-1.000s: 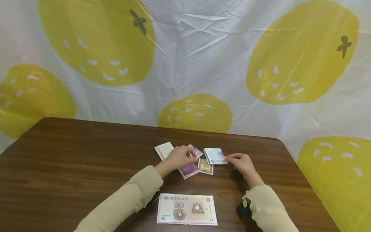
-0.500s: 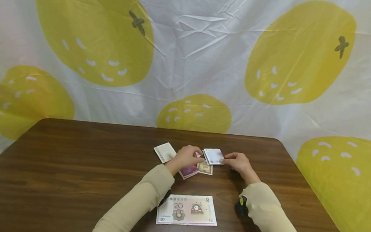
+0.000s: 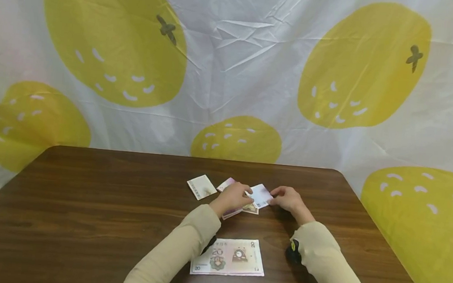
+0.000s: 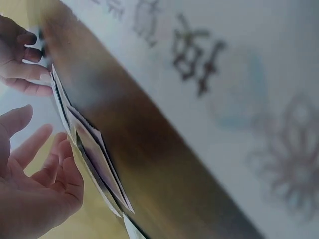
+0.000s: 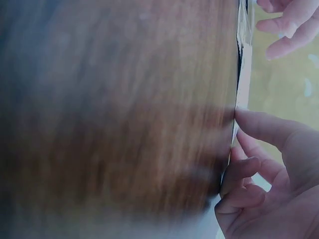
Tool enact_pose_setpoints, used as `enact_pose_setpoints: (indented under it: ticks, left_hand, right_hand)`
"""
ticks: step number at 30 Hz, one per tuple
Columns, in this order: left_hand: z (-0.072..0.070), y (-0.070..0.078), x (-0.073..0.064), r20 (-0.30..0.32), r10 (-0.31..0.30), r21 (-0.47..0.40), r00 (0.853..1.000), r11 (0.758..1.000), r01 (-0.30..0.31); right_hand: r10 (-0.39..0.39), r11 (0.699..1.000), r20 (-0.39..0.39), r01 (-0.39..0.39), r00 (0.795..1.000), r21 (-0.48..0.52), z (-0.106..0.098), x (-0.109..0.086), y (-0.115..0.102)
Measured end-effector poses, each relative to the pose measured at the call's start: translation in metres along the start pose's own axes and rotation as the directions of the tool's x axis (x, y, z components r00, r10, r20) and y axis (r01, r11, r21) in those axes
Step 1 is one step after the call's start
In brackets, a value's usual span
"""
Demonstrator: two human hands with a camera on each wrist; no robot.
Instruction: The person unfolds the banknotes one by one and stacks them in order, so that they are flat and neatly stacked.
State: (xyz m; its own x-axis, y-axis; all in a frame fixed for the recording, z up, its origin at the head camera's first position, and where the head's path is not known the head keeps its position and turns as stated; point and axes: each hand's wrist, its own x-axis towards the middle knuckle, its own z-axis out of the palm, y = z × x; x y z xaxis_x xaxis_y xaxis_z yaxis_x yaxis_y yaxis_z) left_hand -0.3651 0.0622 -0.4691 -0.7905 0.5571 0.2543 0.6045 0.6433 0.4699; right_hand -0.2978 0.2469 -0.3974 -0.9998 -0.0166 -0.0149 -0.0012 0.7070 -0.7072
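Head view: two hands are seen over a dark wooden table point(image 3: 82, 219), near the middle of its far half, and a small heap of folded paper notes is worked between them. A white folded note point(image 3: 261, 195) is pinched at its right edge by the right hand point(image 3: 288, 200), thumb and fingers curled onto it, and its left corner is touched by the fingertips of the left hand point(image 3: 235, 197), whose fingers are bent down over the heap; whether the left hand truly grips anything cannot be told. Under the left hand a pink-purple note point(image 3: 227, 184) and a brownish note point(image 3: 251, 209) are partly covered. One more folded pale note point(image 3: 202, 187) lies apart, just left of the heap. One flat stack of 20-notes point(image 3: 229, 263) is laid near the front edge, between the two sleeves. In the left wrist view the fingers are seen loosely spread beside the notes point(image 4: 94, 159), which are seen edge-on as several thin sheets. In the right wrist view the white note point(image 5: 242, 84) is shown edge-on, with the thumb set against it. Wide bare wood is left toward the left and right edges and the far corners
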Motion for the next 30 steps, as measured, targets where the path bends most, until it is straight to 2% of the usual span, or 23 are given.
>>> enact_pose_setpoints:
  ticks: [2, 5, 6, 8, 9, 12, 15, 19, 25, 30]
  left_hand:
    - [-0.005, 0.006, -0.005, 0.003, 0.018, 0.015, 1.000, 1.000, -0.018]
    - [-0.031, 0.036, -0.022, 0.055, -0.024, 0.021, 0.998, 1.000, 0.023]
    - [-0.032, 0.036, -0.022, 0.067, -0.027, 0.001, 0.997, 1.000, 0.027]
    - [-0.043, 0.051, -0.032, 0.056, -0.030, 0.010, 0.998, 1.000, 0.029]
    - [-0.052, 0.062, -0.038, 0.076, -0.061, 0.013, 0.995, 0.998, 0.060]
    - [-0.061, 0.074, -0.046, 0.068, -0.075, 0.024, 0.995, 0.997, 0.073]
    - [-0.062, 0.078, -0.048, 0.078, -0.104, 0.047, 0.992, 0.994, 0.100]
    - [-0.059, 0.077, -0.047, 0.074, -0.116, 0.072, 0.990, 0.991, 0.111]
    - [-0.059, 0.075, -0.046, 0.055, -0.117, 0.018, 0.992, 0.993, 0.117]
    - [-0.059, 0.075, -0.047, 0.039, -0.131, 0.020, 0.991, 0.991, 0.130]
  right_hand:
    - [-0.011, 1.000, 0.024, 0.011, 1.000, 0.017, 0.000, -0.001, 0.000]
    - [-0.026, 0.999, 0.063, 0.024, 0.998, 0.037, 0.000, -0.002, -0.001]
    - [-0.037, 0.999, 0.077, 0.034, 0.996, 0.042, 0.000, -0.002, 0.000]
    - [-0.049, 0.997, 0.100, 0.044, 0.994, 0.057, 0.000, -0.002, 0.000]
    - [-0.056, 0.997, 0.109, 0.049, 0.992, 0.063, -0.001, -0.002, 0.001]
    - [-0.078, 0.994, 0.128, 0.067, 0.989, 0.086, -0.001, -0.002, 0.002]
    - [-0.094, 0.991, 0.137, 0.080, 0.986, 0.108, -0.002, -0.002, 0.002]
    - [-0.119, 0.987, 0.145, 0.101, 0.982, 0.122, -0.003, -0.002, 0.003]
    - [-0.136, 0.980, 0.138, 0.113, 0.981, 0.163, -0.002, -0.002, 0.004]
    - [-0.147, 0.971, 0.109, 0.122, 0.983, 0.205, 0.000, -0.003, 0.005]
